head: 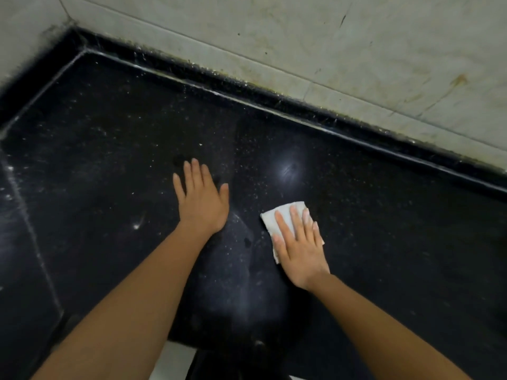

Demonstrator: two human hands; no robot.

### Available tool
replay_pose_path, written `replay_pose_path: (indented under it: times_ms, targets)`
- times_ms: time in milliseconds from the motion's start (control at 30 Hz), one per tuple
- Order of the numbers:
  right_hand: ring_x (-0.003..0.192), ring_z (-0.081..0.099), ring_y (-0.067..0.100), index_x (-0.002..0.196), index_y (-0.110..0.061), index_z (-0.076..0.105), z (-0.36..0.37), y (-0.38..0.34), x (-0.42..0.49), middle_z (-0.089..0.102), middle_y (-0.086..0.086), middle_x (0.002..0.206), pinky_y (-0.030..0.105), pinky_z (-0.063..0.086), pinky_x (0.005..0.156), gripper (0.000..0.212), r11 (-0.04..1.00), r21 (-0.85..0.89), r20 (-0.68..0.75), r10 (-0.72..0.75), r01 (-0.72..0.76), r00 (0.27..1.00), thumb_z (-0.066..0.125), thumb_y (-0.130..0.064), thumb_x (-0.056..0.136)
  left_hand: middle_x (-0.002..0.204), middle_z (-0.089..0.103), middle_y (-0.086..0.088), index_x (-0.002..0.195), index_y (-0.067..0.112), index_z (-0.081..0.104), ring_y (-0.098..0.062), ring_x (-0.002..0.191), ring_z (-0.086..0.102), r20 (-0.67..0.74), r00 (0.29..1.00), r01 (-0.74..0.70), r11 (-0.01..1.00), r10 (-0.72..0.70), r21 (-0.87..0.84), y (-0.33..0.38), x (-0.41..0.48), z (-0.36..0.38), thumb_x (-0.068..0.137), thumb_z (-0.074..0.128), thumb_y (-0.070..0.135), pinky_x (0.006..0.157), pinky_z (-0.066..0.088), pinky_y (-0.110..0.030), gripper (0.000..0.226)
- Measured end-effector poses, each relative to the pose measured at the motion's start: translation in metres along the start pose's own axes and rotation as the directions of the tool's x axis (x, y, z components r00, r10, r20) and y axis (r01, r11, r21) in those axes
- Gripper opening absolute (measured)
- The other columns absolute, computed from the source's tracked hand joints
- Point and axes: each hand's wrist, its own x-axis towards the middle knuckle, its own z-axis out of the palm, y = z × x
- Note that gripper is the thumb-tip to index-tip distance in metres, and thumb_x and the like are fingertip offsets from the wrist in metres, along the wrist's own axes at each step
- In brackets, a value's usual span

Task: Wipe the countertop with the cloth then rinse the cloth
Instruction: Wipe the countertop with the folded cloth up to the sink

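Black speckled table [109,149] fills the view, pale tiled wall [356,39] running along its far edge from 11 o'clock down to 3 o'clock. A raised black lip [274,98] sits between table and wall, grimy along the joint.

Right hand [300,246] — flat, fingers spread narrow, palm down on the cloth [279,215], pressing it to the table at about 4 o'clock of centre. Cloth is white, folded small, its corners showing past the fingertips at 12 and beside the thumb at 9; rest is hidden under the palm.

Left hand [201,198] — flat and empty, fingers together, thumb out, palm resting on bare table just left of centre, at 10 o'clock from the cloth. Hands are near each other, not touching.

Both forearms bare, coming in from 6 o'clock. A bright light glare [288,171] on the table at 12 o'clock from the cloth. White specks scattered over the surface. A seam line [30,231] crosses the table at 9 o'clock.
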Motion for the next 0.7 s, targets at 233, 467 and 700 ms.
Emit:
replay_pose_path:
  times_ms: [233, 467, 700]
  targets:
    - [0.146, -0.01, 0.027, 0.152, -0.031, 0.0, 0.046, -0.009, -0.072, -0.001, 0.007, 0.16, 0.039, -0.009, 0.116, 0.054, 0.977, -0.092, -0.071, -0.198, 0.191, 0.978, 0.003, -0.048, 0.101, 0.159, -0.007, -0.008, 0.151, 0.006, -0.001, -0.015, 0.143, -0.018, -0.172, 0.981, 0.071, 0.99, -0.092, -0.124, -0.018, -0.137, 0.05, 0.092, 0.002, 0.052, 0.113, -0.019, -0.037, 0.075]
    - [0.143, 0.018, 0.03, 0.152, -0.026, 0.02, 0.072, -0.007, -0.122, 0.023, 0.008, 0.157, 0.044, 0.008, 0.114, 0.053, 0.92, -0.172, -0.075, -0.37, 0.353, 0.926, 0.017, -0.045, 0.103, 0.158, -0.011, -0.015, 0.149, 0.0, -0.006, -0.025, 0.145, -0.014, -0.127, 0.904, 0.396, 0.912, -0.408, -0.11, -0.09, -0.202, 0.063, 0.096, 0.017, 0.05, 0.117, -0.01, -0.042, 0.076]
    - [0.143, 0.017, 0.031, 0.152, -0.03, 0.019, 0.069, -0.034, -0.108, 0.023, 0.006, 0.157, 0.044, 0.008, 0.112, 0.053, 0.875, -0.174, 0.015, -0.456, 0.452, 0.89, 0.012, -0.046, 0.103, 0.156, -0.019, -0.016, 0.148, 0.001, -0.013, -0.025, 0.144, -0.019, -0.055, 0.89, 0.442, 0.887, -0.452, -0.136, -0.098, -0.201, 0.064, 0.095, 0.018, 0.055, 0.117, -0.012, -0.04, 0.082]
